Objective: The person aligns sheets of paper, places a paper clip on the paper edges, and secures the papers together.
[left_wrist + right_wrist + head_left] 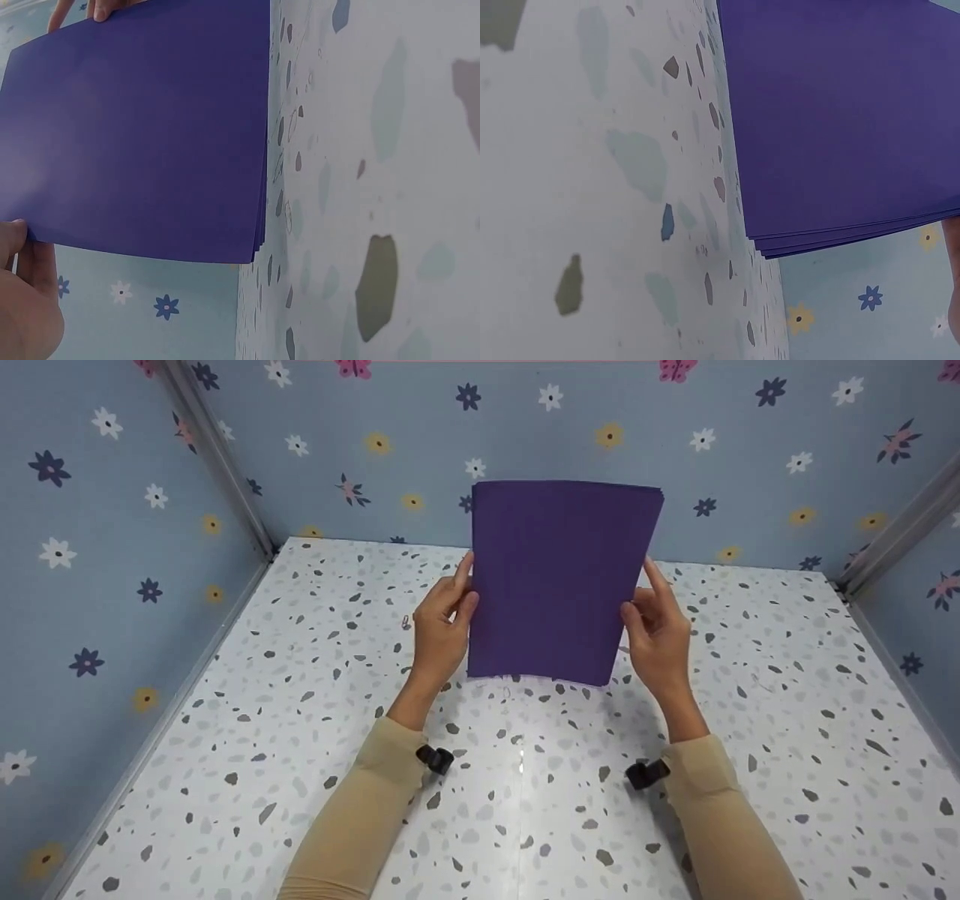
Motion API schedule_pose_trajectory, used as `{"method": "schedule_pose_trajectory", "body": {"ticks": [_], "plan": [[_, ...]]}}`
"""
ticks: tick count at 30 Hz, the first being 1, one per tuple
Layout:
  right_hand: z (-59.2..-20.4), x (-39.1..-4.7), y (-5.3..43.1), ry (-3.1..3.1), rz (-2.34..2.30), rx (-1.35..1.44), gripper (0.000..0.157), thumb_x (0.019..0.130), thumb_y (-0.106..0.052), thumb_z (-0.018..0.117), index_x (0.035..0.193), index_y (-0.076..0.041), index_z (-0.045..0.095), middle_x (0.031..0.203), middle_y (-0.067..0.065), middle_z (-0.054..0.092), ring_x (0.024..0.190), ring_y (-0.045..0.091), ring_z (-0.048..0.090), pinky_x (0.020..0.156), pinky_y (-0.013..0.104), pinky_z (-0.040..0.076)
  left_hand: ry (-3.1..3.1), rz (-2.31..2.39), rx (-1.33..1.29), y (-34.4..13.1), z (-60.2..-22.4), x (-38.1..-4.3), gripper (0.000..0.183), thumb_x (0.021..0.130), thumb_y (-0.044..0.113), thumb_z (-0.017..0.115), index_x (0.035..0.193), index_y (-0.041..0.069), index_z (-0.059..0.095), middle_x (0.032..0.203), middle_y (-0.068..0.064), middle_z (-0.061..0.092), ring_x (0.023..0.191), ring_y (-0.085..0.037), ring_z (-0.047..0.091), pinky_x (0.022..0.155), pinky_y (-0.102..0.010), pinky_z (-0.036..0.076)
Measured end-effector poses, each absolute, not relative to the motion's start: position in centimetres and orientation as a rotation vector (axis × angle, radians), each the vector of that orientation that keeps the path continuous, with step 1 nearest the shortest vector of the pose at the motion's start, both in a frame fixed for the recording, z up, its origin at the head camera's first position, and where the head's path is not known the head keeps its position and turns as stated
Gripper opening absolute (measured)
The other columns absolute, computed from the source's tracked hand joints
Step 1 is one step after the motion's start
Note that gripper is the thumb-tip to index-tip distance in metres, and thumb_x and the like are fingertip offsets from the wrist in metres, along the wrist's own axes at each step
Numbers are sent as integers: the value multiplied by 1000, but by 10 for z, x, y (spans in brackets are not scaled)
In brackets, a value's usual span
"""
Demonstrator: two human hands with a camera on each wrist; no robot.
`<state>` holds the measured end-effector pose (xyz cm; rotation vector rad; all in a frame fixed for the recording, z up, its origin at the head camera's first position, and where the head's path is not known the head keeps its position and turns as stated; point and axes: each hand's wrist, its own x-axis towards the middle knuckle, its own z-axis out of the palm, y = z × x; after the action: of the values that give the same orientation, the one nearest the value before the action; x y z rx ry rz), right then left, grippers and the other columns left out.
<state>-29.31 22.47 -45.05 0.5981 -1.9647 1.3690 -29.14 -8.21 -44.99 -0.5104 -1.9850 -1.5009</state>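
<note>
A stack of purple paper sheets (562, 581) is held up above the table, its edges slightly fanned at the lower corners. My left hand (442, 619) grips the stack's left edge, thumb on the front and fingers behind. At the opposite edge, my right hand (658, 630) pinches the sheets in the same way. The left wrist view shows the purple sheets (142, 135) with both hands on them. In the right wrist view, several layers of the sheets (840, 127) show along one edge, and only a sliver of the right hand (952, 277) is visible.
A small paper clip (406, 622) lies on the speckled white table (300, 780), left of the left hand. Flower-patterned blue panels (420, 420) stand around the back and sides. Black wrist cameras (435, 759) sit on both sleeves.
</note>
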Motion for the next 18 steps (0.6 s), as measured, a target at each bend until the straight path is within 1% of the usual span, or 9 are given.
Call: {"method": "schedule_pose_trajectory", "body": {"ticks": [5,9,13,18], "plan": [[-453,-295,224,-1938,1381,621,61,103,11,59,161,-4,45,104,19,72,79,27,61,75,20,49,-1985,-1492,-516,-84,-451,-292,51,109,11,60,159,13,51,108,-8,66,90,-16,55,80,-25,45],[-452,-294,222,-1931,1382,602,61,103,9,61,160,-7,47,104,16,73,78,26,61,75,20,50,-1972,-1505,-516,-84,-451,-292,51,109,10,60,159,12,51,110,-9,67,98,-16,61,88,-24,52],[-452,-292,220,-1923,1363,583,60,104,8,61,160,-8,48,104,15,73,78,24,62,75,19,50,-1954,-1520,-511,-85,-452,-293,50,108,8,61,158,12,52,111,-8,68,104,-17,65,96,-27,56],[-453,-292,216,-1904,1376,595,59,103,8,62,159,-7,49,107,15,75,80,24,65,77,18,52,-1931,-1513,-519,-85,-452,-294,49,108,8,62,156,10,54,111,-9,69,104,-18,66,94,-28,56]]}}
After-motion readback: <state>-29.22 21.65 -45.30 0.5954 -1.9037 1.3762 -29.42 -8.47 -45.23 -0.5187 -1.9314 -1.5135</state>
